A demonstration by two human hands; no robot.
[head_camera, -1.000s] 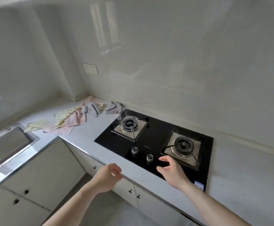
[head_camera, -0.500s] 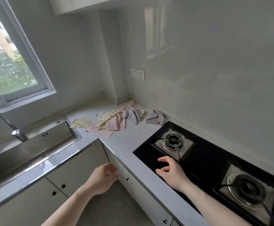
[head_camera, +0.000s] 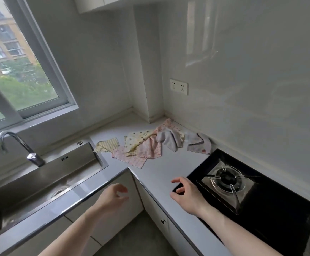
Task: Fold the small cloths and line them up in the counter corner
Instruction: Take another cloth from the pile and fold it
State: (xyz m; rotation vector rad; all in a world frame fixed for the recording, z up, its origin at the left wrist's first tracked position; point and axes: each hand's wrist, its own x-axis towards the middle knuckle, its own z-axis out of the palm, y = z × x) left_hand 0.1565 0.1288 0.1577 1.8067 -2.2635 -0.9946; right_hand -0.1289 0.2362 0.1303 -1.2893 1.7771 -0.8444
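**Unfolded cloths heaped in the corner, both hands empty**

The small cloths (head_camera: pixel 150 144) lie in a loose, overlapping heap on the white table (head_camera: pixel 161 174), close to the inner corner where the two walls meet. A yellow checked cloth (head_camera: pixel 107 145) sits at the left end, nearest the sink (head_camera: pixel 45 174). A pink cloth (head_camera: pixel 132 159) spreads flat toward the table's front edge, with a cream dotted cloth (head_camera: pixel 137 139) lying partly over it. A grey cloth (head_camera: pixel 170 140) is bunched up in the middle, and a pale cloth with dark trim (head_camera: pixel 198 145) lies at the right end, just beside the black hob (head_camera: pixel 261 209). None is folded.

The left hand (head_camera: pixel 113 197) hangs in front of the cabinet doors, below the table's edge, fingers loosely curled and holding nothing. The right hand (head_camera: pixel 186 194) hovers over the front of the table at the hob's near corner, fingers relaxed and slightly bent, also empty. Both hands are well apart from the cloths.
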